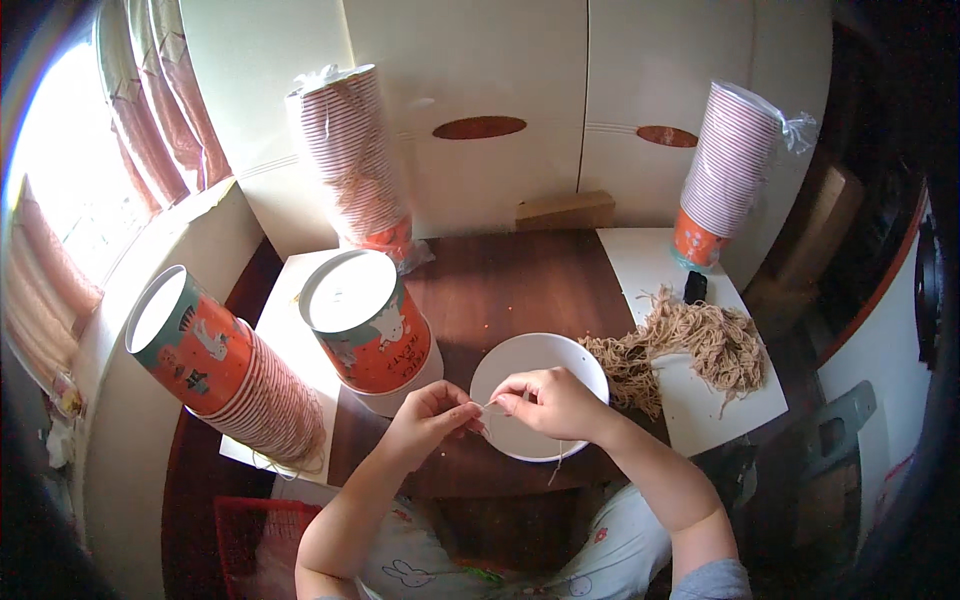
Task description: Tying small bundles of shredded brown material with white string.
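Over the white cup [540, 395], both hands [432, 417] [548, 400] pinch a barely visible string [490, 406]

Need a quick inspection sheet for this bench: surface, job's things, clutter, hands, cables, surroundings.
Surface: dark wood table, white boards at both ends.
Job's things: thin string pinched between both hands above a white cup; string pile to the right.
Clutter: cup stacks; small black item; wood block.
Hands: left hand and right hand, fingertips meeting on the string.
Cables: nothing seen.
Surroundings: white cabinet, curtained window.
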Tool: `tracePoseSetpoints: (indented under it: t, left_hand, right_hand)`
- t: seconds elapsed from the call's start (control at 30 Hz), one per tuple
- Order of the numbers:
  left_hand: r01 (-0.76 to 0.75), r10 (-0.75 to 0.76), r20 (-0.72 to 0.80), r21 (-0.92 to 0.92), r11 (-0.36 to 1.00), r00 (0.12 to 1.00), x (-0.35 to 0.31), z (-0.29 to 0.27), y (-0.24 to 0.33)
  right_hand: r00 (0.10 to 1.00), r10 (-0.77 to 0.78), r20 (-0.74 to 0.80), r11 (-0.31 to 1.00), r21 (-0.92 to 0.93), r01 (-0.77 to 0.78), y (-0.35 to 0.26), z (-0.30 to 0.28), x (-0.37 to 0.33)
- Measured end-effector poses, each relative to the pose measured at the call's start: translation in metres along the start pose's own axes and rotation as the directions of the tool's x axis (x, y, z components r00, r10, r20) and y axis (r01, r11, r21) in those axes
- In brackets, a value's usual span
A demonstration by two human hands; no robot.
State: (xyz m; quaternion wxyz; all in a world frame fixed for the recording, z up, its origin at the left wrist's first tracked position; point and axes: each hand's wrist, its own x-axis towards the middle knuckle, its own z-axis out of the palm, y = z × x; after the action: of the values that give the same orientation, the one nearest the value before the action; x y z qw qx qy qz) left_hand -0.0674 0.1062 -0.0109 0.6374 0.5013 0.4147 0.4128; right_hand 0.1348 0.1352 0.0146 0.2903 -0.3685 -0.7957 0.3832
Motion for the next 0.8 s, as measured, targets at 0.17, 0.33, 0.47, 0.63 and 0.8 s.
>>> tracePoseSetpoints:
  t: [0.17, 0.33, 0.47, 0.63, 0.8]
  left_hand:
    - [-0.034, 0.033, 0.032, 0.012, 0.999, 0.999, 0.000, -0.001, -0.004]
    - [0.001, 0.001, 0.022, -0.058, 0.998, 1.000, 0.000, 0.001, -0.002]
    - [0.008, -0.008, 0.032, -0.019, 1.000, 0.999, 0.000, 0.001, -0.001]
    - [0.023, -0.019, 0.065, -0.066, 0.998, 0.998, -0.001, 0.004, 0.001]
    - [0.039, -0.036, 0.051, -0.042, 0.998, 0.998, 0.001, 0.002, -0.003]
  right_hand:
    - [0.994, -0.025, -0.106, 0.975, -0.221, 0.001, 0.003, 0.004, 0.000]
    - [0.998, -0.047, 0.048, 0.983, -0.177, 0.055, -0.005, -0.012, -0.003]
    - [0.951, -0.213, 0.224, 0.936, -0.232, 0.265, 0.003, -0.012, -0.002]
    - [0.966, -0.258, 0.013, 0.870, -0.432, 0.238, -0.007, 0.001, -0.004]
    - [0.968, -0.245, 0.063, 0.879, -0.406, 0.249, 0.002, 0.004, 0.000]
